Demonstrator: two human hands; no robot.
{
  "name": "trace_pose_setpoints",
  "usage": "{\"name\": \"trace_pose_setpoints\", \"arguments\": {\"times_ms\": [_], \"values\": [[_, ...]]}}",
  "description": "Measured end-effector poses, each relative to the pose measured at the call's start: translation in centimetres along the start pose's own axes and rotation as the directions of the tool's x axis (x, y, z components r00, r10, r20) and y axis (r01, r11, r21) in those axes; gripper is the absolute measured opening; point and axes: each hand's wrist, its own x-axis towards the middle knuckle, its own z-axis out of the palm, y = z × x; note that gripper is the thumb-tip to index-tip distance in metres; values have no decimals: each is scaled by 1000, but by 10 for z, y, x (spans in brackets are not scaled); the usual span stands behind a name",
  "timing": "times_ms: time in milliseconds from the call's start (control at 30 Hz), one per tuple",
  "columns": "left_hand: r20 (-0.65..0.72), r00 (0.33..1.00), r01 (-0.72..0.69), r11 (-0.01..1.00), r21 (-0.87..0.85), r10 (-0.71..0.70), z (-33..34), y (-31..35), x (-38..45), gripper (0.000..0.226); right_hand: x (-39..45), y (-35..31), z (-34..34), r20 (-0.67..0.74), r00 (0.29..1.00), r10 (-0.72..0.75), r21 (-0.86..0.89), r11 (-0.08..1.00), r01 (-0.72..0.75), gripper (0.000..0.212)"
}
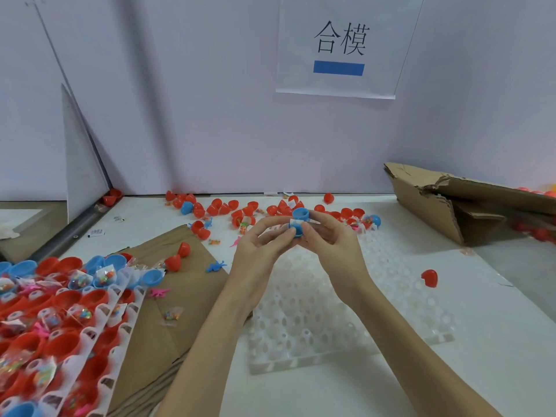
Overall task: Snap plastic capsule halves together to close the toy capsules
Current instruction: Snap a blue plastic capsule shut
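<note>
A blue capsule (299, 222) is pinched at centre frame between the left hand (261, 251) and right hand (333, 247), above a white moulded tray (325, 320) on the tabletop (481, 341); red capsule halves (228, 206) are scattered behind; filled trays (60, 311) are seen lower left.

The lower blue half (296, 229) is mostly hidden between the fingertips of the left hand (258, 251) and the right hand (334, 248); whether it meets the upper half (301, 213) cannot be told, a white scrap covering the seam. Under both palms, part of the clear tray (301, 332) is covered. Far left of the fingers, the filled trays (54, 326) are cut by the edge and blurred. Far right, the box (469, 206) and red capsules (538, 233) beside it run off the frame, smeared.
</note>
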Motion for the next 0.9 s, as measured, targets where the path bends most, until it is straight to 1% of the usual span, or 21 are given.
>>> {"name": "trace_pose_setpoints", "arguments": {"times_ms": [33,100,167,267,367,500,600,767,833,900], "values": [[-10,1000,-13,999,51,13,0,-1,0,18,0,-1,0,0,1000,7,18,1000,-7,30],[-33,999,-30,996,83,33,2,-3,0,16,-1,-3,0,4,1000,15,60,998,-15,34],[-68,997,-42,997,72,47,2,-4,0,13,-1,-4,0,21,1000,13,111,994,-15,31],[-105,994,-33,999,26,36,1,-3,2,15,-2,-5,-1,55,998,1,154,988,-10,29],[-76,997,-20,1000,-11,19,1,-3,2,17,-3,-7,0,54,998,-41,182,983,31,23],[-31,999,-39,999,36,40,5,-2,-1,15,-2,-9,-1,3,997,-83,177,981,81,16],[-65,997,-41,999,23,43,6,-2,-1,16,-2,-7,-2,14,994,-105,122,987,103,18],[-164,986,14,999,-48,-22,4,2,-3,19,-3,-3,2,50,974,-223,-92,970,227,25],[-187,982,28,998,-61,-39,4,3,-4,24,-3,0,3,61,962,-265,-156,950,271,28],[-195,980,32,997,-66,-44,4,3,-5,33,-4,1,3,62,958,-280,-185,940,287,29]]}}
